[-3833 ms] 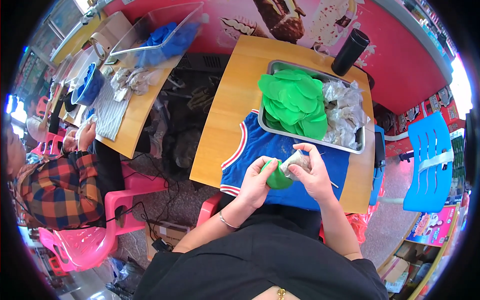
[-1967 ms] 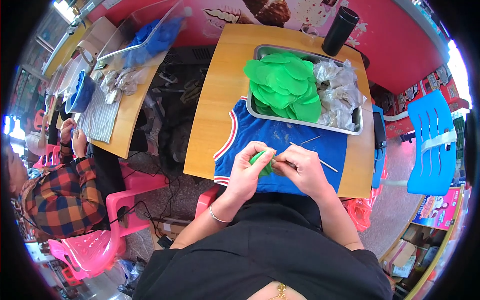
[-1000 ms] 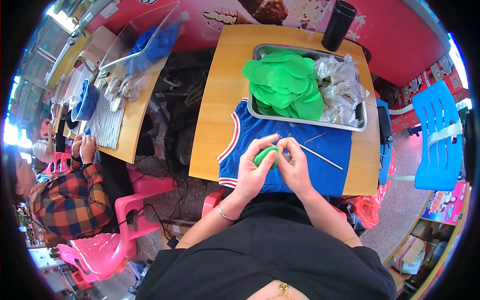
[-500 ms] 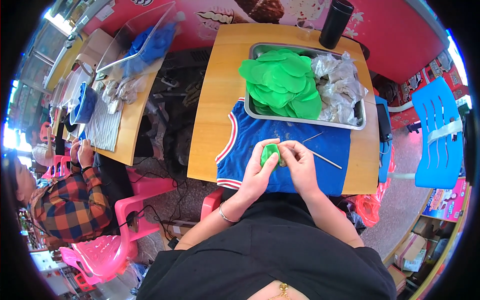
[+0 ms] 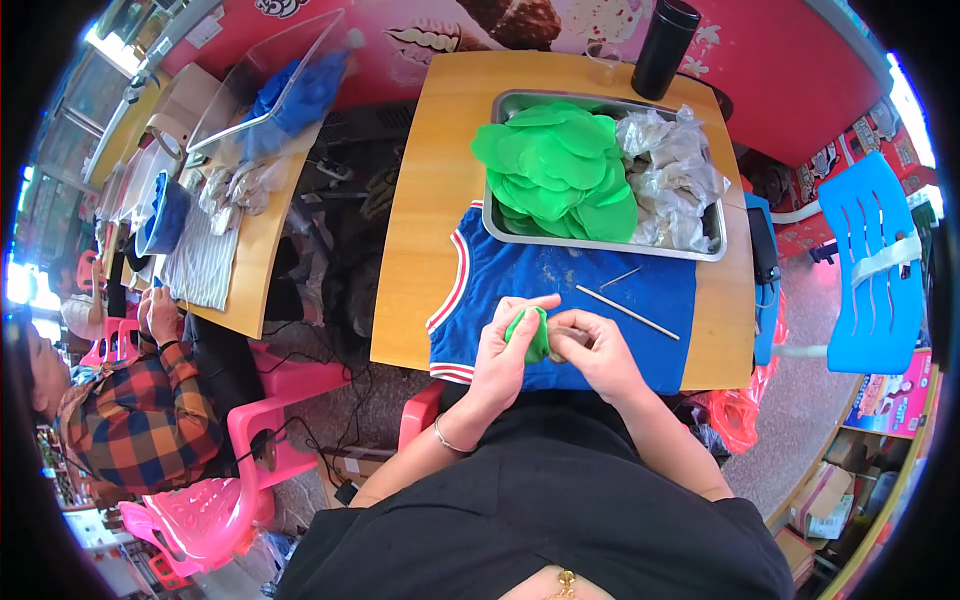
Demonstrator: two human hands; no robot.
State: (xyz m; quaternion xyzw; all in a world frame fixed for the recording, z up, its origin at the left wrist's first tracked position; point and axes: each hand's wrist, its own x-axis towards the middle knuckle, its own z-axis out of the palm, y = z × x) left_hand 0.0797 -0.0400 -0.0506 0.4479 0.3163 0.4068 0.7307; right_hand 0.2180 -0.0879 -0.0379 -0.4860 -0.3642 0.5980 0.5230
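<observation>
Just above the table's near edge, my left hand (image 5: 497, 358) is closed round a gathered, cupped piece of thin green sheet (image 5: 530, 336). Close against its right side is my right hand (image 5: 598, 352), its fingers curled into a pinch. Something small and brownish seems to be between those fingertips, too hidden to name. Beneath both hands a blue jersey (image 5: 640, 355) with red and white trim covers the tabletop. A pale thin stick (image 5: 628, 313) and a short thin metal rod (image 5: 621, 276) lie on the jersey, beyond my right hand.
A metal tray (image 5: 590, 242) holds a pile of round green sheets (image 5: 560, 165) and crumpled clear plastic bags (image 5: 675, 185). Behind it stands a black tumbler (image 5: 667, 48). A blue chair (image 5: 878, 265) is at the right; a co-worker in a checked shirt (image 5: 140, 420) sits left.
The green piece has become more gathered, its open cup less visible. My left hand has turned, with a finger now stretched across the top. My right hand has shifted slightly down.
</observation>
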